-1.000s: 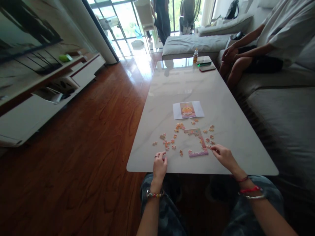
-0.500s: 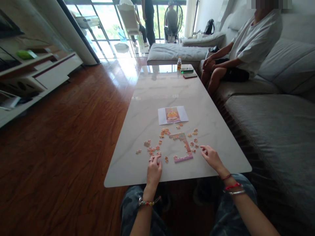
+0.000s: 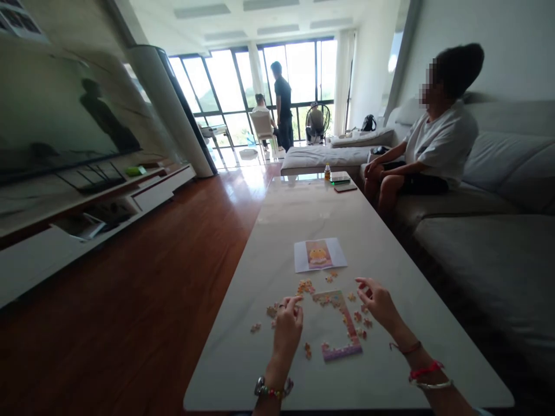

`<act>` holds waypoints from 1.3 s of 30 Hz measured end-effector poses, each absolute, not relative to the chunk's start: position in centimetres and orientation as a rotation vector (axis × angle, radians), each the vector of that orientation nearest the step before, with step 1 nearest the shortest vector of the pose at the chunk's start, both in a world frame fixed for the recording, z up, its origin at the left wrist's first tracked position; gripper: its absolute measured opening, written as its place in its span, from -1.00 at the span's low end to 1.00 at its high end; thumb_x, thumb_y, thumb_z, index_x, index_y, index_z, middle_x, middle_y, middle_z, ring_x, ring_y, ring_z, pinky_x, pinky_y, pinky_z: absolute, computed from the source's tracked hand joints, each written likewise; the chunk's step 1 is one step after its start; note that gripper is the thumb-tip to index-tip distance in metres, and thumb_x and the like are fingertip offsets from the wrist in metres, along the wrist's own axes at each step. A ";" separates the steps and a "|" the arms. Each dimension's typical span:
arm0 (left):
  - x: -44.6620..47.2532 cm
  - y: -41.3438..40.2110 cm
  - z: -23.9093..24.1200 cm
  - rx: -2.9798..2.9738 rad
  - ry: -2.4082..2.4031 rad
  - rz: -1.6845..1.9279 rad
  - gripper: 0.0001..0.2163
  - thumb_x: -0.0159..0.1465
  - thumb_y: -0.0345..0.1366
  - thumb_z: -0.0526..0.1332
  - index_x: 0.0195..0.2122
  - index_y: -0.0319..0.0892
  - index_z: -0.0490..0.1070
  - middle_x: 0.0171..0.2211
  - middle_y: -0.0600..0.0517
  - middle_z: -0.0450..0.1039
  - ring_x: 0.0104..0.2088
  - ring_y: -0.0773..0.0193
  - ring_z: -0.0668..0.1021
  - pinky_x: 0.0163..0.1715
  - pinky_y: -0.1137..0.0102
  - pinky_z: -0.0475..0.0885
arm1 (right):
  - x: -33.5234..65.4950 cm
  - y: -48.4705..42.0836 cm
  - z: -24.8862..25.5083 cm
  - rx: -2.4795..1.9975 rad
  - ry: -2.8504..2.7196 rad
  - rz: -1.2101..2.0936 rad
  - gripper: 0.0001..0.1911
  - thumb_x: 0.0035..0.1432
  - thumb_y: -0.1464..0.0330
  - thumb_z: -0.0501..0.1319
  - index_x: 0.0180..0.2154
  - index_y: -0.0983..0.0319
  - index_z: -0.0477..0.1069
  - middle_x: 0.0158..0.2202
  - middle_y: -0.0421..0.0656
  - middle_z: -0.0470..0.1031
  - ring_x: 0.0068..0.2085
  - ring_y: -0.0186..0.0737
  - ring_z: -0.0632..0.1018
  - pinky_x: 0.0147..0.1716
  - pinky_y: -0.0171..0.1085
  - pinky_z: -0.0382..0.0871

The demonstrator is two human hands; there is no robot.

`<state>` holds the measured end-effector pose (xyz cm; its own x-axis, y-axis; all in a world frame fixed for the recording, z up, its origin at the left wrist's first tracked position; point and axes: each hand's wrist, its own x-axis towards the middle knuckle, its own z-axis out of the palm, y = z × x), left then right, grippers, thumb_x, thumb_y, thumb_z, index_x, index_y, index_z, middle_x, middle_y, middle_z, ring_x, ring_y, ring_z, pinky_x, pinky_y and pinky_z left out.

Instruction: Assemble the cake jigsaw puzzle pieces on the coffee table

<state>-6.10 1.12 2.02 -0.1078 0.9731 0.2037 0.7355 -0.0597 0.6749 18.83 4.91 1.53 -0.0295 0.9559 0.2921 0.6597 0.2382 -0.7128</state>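
Note:
A partly joined jigsaw puzzle (image 3: 342,351) lies on the white table, its border forming the top, right and bottom sides around a bare middle. My left hand (image 3: 288,326) hovers over loose puzzle pieces left of the border, fingers loosely bent and apart, with nothing visible in them; it hides some pieces. To the right, my right hand (image 3: 378,301) is raised above other loose pieces (image 3: 358,316), fingers spread and holding nothing I can see. A cluster of pieces (image 3: 306,286) sits near the border's upper left corner. Beyond it lies a creased picture sheet (image 3: 318,255) showing a yellow figure.
At the table's far end stand a small bottle (image 3: 327,171) and two phone-like flat devices (image 3: 345,188). A person (image 3: 442,144) sits on the grey sofa (image 3: 477,242) to the right. Several people are by the windows. A low cabinet (image 3: 160,190) runs along the left wall.
The head view has tilted up, showing more windows and ceiling. My left hand has moved forward over the left pieces; my right hand has moved forward, beside the border's upper right.

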 end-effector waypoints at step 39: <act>-5.4 2.1 4.4 1.827 1.898 0.998 -0.78 0.11 -0.42 0.03 -0.23 -0.19 0.37 -0.28 -0.01 0.34 -0.44 0.38 0.45 -0.26 0.38 0.35 | 18.6 5.4 2.6 -1.461 -1.794 0.460 -0.70 -0.02 0.38 0.05 -0.20 0.27 0.37 -0.41 -0.16 0.42 -0.51 -0.33 0.42 -0.41 -0.29 0.34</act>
<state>-5.36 2.10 4.41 -0.1287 0.9641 0.2325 0.7378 -0.0636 0.6720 18.59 5.37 2.56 -0.0536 0.9425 0.3298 0.6672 0.2795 -0.6905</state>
